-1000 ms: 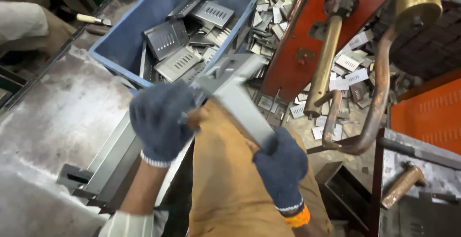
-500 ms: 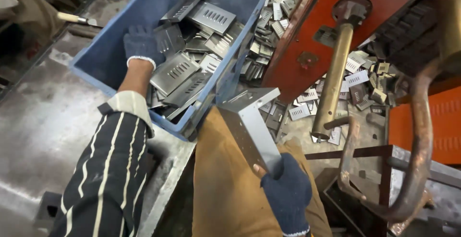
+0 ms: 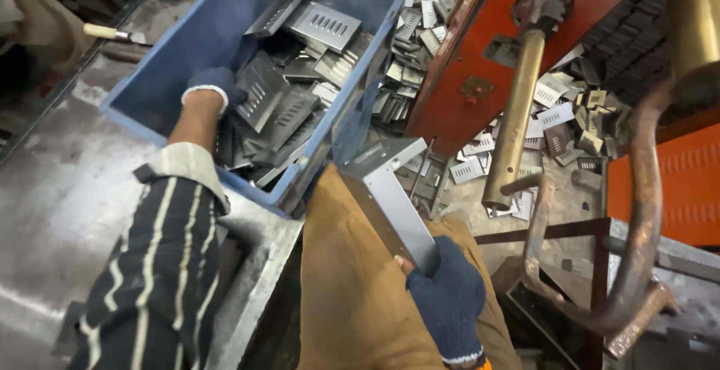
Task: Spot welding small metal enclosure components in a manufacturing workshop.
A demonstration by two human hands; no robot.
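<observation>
Gloves of dark blue knit are worn on both hands. The left hand (image 3: 212, 85) is reached down into a blue plastic crate (image 3: 169, 62) and is laid among the slotted metal plates (image 3: 289, 92) piled there; its fingers are curled over the edge of one dark plate, though whether that plate is truly gripped cannot be told, since the fingertips are hidden behind it. The striped sleeve (image 3: 161, 265) of that arm is stretched across the near rim of the crate.

The right hand (image 3: 448, 295) is closed around the lower end of a long bent metal bracket (image 3: 390, 194), which is held over the lap, above the tan trousers (image 3: 352, 295). The bracket is tilted, with its folded upper end just beside the near right corner of the crate and its lower end buried in the fist.

The crate is set on a worn steel table (image 3: 67, 190). To its right, loose slotted plates are heaped on the floor (image 3: 420, 32) between the crate and an orange machine frame (image 3: 480, 55). A brass rod (image 3: 517, 107) is slanted down from that frame, and a curved copper arm (image 3: 645, 212) is swept round at the right edge of the view; both are placed close in front of the right hand, with more scattered plates (image 3: 562, 115) lying behind them. A wooden-handled tool (image 3: 112, 34) is left on the table beyond the far left side of the crate.
</observation>
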